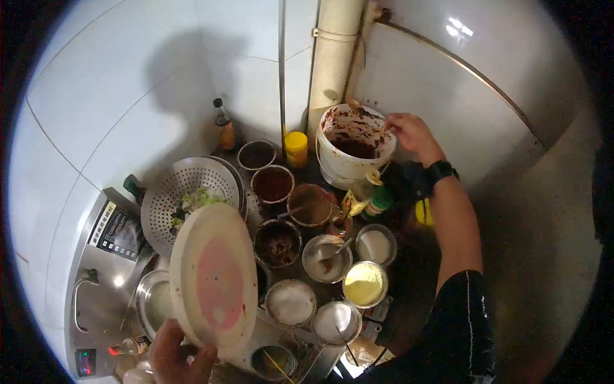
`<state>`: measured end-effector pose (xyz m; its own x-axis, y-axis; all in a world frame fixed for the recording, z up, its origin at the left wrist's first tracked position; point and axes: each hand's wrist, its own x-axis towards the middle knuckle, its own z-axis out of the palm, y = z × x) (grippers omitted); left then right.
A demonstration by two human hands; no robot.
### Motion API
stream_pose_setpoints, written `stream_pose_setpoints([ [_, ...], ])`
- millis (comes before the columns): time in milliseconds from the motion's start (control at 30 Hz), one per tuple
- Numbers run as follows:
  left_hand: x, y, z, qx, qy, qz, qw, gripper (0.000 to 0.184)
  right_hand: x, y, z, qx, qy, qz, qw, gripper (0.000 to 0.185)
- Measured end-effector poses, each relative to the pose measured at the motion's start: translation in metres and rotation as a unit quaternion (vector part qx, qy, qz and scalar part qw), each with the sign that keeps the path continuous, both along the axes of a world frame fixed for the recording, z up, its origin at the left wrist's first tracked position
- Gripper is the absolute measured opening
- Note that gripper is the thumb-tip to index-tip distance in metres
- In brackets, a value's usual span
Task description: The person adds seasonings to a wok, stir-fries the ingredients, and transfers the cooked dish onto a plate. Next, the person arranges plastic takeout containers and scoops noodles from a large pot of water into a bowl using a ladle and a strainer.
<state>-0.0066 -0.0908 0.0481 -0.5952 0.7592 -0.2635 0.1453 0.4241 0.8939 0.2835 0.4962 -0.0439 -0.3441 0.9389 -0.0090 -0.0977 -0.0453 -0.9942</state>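
Observation:
My left hand (181, 360) grips the lower edge of a round whitish lid (220, 275) with a faded pink patch, tilted up in front of me. At the back, my right hand (412, 136) is at the right rim of a white bucket (345, 168), fingers closed on the edge. Dark red-brown sauce (353, 148) lies in the bucket, and its inner wall is smeared with it. Behind the lid, a perforated metal colander (160, 205) holds some green leaves (201, 197).
Several seasoning bowls stand close together, among them white powder (290, 302), yellow powder (365, 284) and dark red sauce (272, 184). A yellow-lidded jar (296, 150), a dark sauce bottle (223, 125) and a green-capped container (379, 201) stand nearby. Tiled walls and a pipe (332, 57) border the back.

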Motion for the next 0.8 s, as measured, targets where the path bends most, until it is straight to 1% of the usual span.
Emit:
stream_pose_setpoints([
  [33,0.001,-0.007,-0.002,0.016,0.008,-0.028,0.999,0.049,-0.006,0.005,-0.006,0.0,0.0,0.004,1.0,0.018],
  [67,-0.003,-0.012,-0.002,0.031,0.01,-0.057,0.998,0.054,-0.012,0.009,-0.011,0.024,-0.125,0.006,0.992,0.017],
  [100,-0.011,-0.008,0.008,0.0,-0.002,-0.092,0.996,0.049,-0.021,0.01,-0.011,0.047,-0.251,0.009,0.967,0.017],
  [133,-0.014,-0.006,0.007,-0.003,-0.013,-0.089,0.996,0.049,-0.028,0.01,-0.01,0.044,-0.262,0.013,0.964,0.017],
  [167,-0.014,-0.005,0.003,0.054,-0.004,-0.078,0.995,0.048,-0.034,0.01,-0.009,0.178,-0.438,0.018,0.881,0.018],
  [200,-0.013,-0.006,0.001,0.108,0.007,-0.064,0.992,0.047,-0.042,0.01,-0.015,0.304,-0.587,0.03,0.749,0.02],
  [233,-0.015,-0.006,0.007,0.059,0.037,-0.068,0.995,0.047,-0.041,0.026,-0.03,0.301,-0.591,0.048,0.747,0.02],
  [300,-0.011,-0.009,0.005,0.04,0.041,-0.039,0.998,0.048,-0.027,0.054,-0.069,0.403,-0.586,0.065,0.7,0.03],
  [333,-0.01,-0.012,0.004,0.038,0.049,-0.022,0.998,0.049,-0.024,0.055,-0.07,0.467,-0.587,0.107,0.653,0.03],
  [367,-0.015,-0.022,0.001,0.04,0.053,-0.03,0.997,0.053,-0.021,0.057,-0.066,0.528,-0.581,0.148,0.602,0.029],
  [400,-0.018,-0.023,-0.001,0.039,0.063,-0.022,0.997,0.054,-0.016,0.064,-0.077,0.523,-0.577,0.168,0.604,0.029],
  [467,-0.019,-0.028,-0.004,0.032,0.086,-0.002,0.996,0.054,-0.008,0.083,-0.092,0.5,-0.668,0.161,0.527,0.027],
  [500,-0.02,-0.03,-0.009,0.034,0.093,0.006,0.995,0.055,-0.009,0.081,-0.087,0.502,-0.67,0.165,0.522,0.027],
  [567,-0.023,-0.031,-0.014,0.026,0.111,0.028,0.993,0.056,-0.017,0.081,-0.093,0.431,-0.739,0.246,0.455,0.026],
  [700,-0.031,-0.037,-0.021,0.01,0.149,0.057,0.987,0.057,-0.031,0.074,-0.099,0.426,-0.688,0.276,0.519,0.026],
  [800,-0.032,-0.044,-0.028,0.01,0.165,0.073,0.984,0.058,-0.035,0.067,-0.09,0.427,-0.669,0.289,0.535,0.025],
])
